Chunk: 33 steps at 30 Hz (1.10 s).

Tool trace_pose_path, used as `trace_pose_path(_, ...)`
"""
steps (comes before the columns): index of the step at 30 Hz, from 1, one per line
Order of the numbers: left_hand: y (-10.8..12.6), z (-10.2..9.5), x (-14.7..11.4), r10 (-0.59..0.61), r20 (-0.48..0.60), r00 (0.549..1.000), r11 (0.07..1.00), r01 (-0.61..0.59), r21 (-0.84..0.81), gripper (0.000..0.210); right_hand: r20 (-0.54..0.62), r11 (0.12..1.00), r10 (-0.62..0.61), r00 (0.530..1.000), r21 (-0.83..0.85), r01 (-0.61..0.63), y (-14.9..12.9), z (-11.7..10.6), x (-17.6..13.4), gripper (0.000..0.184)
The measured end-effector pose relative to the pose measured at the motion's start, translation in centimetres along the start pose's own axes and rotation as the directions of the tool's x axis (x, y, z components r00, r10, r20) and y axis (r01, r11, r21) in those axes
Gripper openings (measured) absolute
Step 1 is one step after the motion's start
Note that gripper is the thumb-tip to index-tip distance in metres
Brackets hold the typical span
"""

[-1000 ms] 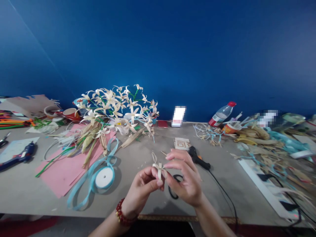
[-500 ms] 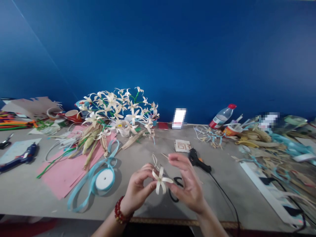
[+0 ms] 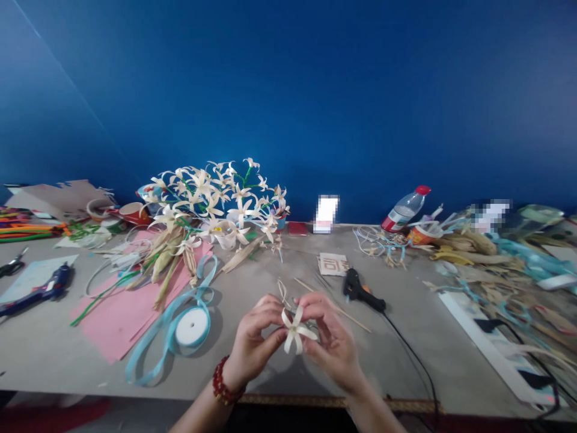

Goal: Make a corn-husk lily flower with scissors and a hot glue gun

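Note:
A cream, five-petalled craft flower (image 3: 294,332) faces me just above the table's front part. My left hand (image 3: 256,338), a red bead bracelet (image 3: 222,380) at its wrist, pinches the flower from the left between thumb and fingers. From the other side, my right hand (image 3: 334,344) closes on its petals, fingertips at the upper one and thumb by the right one. A thin wooden stick (image 3: 354,319) lies on the table beyond my right hand. Just past my fingers is a loop of pale strip (image 3: 282,290). The scissors are mostly hidden behind my right hand.
Right of my hands lies a black glue gun (image 3: 364,293) with its cord. A blue ribbon roll (image 3: 192,328) and pink paper (image 3: 106,331) are left. Similar flowers (image 3: 243,209) stand behind. A bottle (image 3: 406,208), power strip (image 3: 487,352) and dried husks (image 3: 478,248) crowd the right.
My right hand has moved left and its raised, spread fingers have closed onto the flower's petals. The wooden stick, earlier mostly covered by that hand, now shows. The left hand keeps its pinch.

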<state>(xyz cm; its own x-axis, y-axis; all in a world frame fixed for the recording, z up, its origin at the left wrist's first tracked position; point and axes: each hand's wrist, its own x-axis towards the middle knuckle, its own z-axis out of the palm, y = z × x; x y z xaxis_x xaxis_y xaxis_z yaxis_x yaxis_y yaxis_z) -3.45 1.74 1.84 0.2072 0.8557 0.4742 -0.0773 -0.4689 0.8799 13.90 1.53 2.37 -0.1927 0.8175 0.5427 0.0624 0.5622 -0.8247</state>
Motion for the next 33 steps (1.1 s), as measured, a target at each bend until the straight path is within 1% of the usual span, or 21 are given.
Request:
trace_pose_path(7,0.2,0.1,0.0,0.015,0.011,1.000,1.000,-0.015,-0.006,0.009,0.009,0.999,0.018,1.000,0.039,-0.018,0.4,0.1,-0.3,0.010)
trace_pose_path(9,0.2,0.1,0.0,-0.008,0.010,1.000,1.000,0.008,-0.013,0.008,0.007,0.999,0.019,1.000,0.043,-0.019,0.3,0.1,-0.4,0.010)
trace_pose_path(11,0.1,0.2,-0.2,-0.068,-0.017,0.998,0.997,0.067,-0.048,0.009,0.013,0.998,0.029,0.999,0.054,-0.030,0.2,0.1,-0.4,0.014)
trace_pose_path(12,0.0,0.3,-0.3,-0.119,-0.042,0.992,0.990,0.115,-0.083,0.012,0.013,0.997,0.039,0.999,0.068,-0.040,0.2,0.1,-0.4,0.017)
trace_pose_path(13,-0.2,0.3,-0.4,-0.183,-0.067,0.981,0.976,0.173,-0.130,0.014,0.010,0.995,0.057,0.998,0.086,-0.058,0.2,0.1,-0.4,0.019)
trace_pose_path(15,-0.6,0.4,-0.7,-0.328,-0.111,0.938,0.925,0.295,-0.239,0.018,-0.024,0.983,0.138,0.990,0.124,-0.134,0.5,0.1,-0.6,0.016)
trace_pose_path(17,-1.0,0.3,-0.9,-0.442,-0.137,0.887,0.863,0.379,-0.333,0.018,-0.085,0.952,0.281,0.956,0.153,-0.266,1.1,0.0,-0.9,0.012)
trace_pose_path(19,-1.3,0.2,-0.9,-0.502,-0.150,0.852,0.818,0.411,-0.403,0.017,-0.122,0.904,0.409,0.904,0.188,-0.384,1.9,0.0,-1.1,0.013)
trace_pose_path(20,-1.4,0.2,-0.9,-0.522,-0.154,0.839,0.800,0.419,-0.429,0.017,-0.123,0.881,0.451,0.884,0.221,-0.418,2.2,0.1,-1.2,0.015)
trace_pose_path(22,-1.4,0.2,-0.7,-0.553,-0.149,0.820,0.769,0.433,-0.470,0.017,-0.099,0.836,0.493,0.864,0.329,-0.440,2.8,0.3,-1.3,0.018)
trace_pose_path(24,-1.3,0.2,-0.5,-0.573,-0.142,0.807,0.746,0.443,-0.497,0.017,-0.070,0.766,0.529,0.846,0.469,-0.440,3.0,0.6,-1.3,0.019)
trace_pose_path(26,-1.0,0.2,-0.2,-0.578,-0.130,0.806,0.732,0.442,-0.518,0.018,-0.033,0.690,0.563,0.826,0.570,-0.447,3.1,1.0,-1.2,0.019)
trace_pose_path(27,-0.9,0.3,-0.1,-0.578,-0.122,0.807,0.728,0.442,-0.524,0.017,-0.026,0.674,0.572,0.820,0.585,-0.451,3.0,1.1,-1.1,0.019)
trace_pose_path(28,-0.9,0.3,-0.1,-0.577,-0.112,0.809,0.725,0.444,-0.526,0.016,-0.027,0.683,0.570,0.821,0.572,-0.455,3.0,1.2,-1.1,0.021)
trace_pose_path(29,-0.9,0.3,0.0,-0.575,-0.103,0.812,0.724,0.446,-0.526,0.015,-0.030,0.715,0.554,0.832,0.529,-0.457,2.9,1.2,-1.0,0.023)
trace_pose_path(31,-1.1,0.4,0.1,-0.571,-0.100,0.815,0.724,0.443,-0.530,0.014,-0.014,0.807,0.488,0.873,0.388,-0.445,2.6,1.2,-0.9,0.026)
trace_pose_path(33,-1.5,0.5,0.1,-0.563,-0.117,0.818,0.730,0.426,-0.534,0.013,0.036,0.872,0.413,0.910,0.272,-0.406,2.3,1.2,-0.7,0.025)
